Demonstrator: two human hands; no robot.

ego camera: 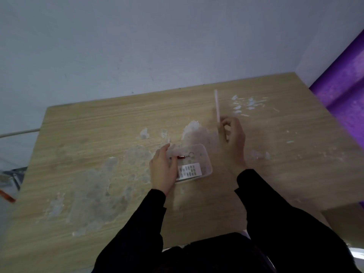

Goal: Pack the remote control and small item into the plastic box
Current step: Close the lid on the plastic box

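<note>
The wooden table (98, 134) fills most of my view, its top mottled with pale, scraped patches whose nature I can't make out; its near and left edges run out of frame. My black sleeves (275, 213) cover both forearms, and my lap is only a dark blur at the bottom.

The clear plastic box (204, 164) sits on the table near the middle, open-topped, its left part covered by my left hand (163, 170). That hand lies over the box's left end with fingers curled along the rim; whether it truly clasps the wall I cannot tell.

My right hand (233, 138) is raised just beyond and right of the box, fingers pinched on a thin, pale lid (217, 105) seen edge-on, blurred, so its flat face is hidden.

Inside the box lies the white remote control (190, 170), button rows faintly visible, its left end under my hand. Beside it, toward the far wall, rests the small item (184, 156): red, with a metal ring, details too tiny to read.
</note>
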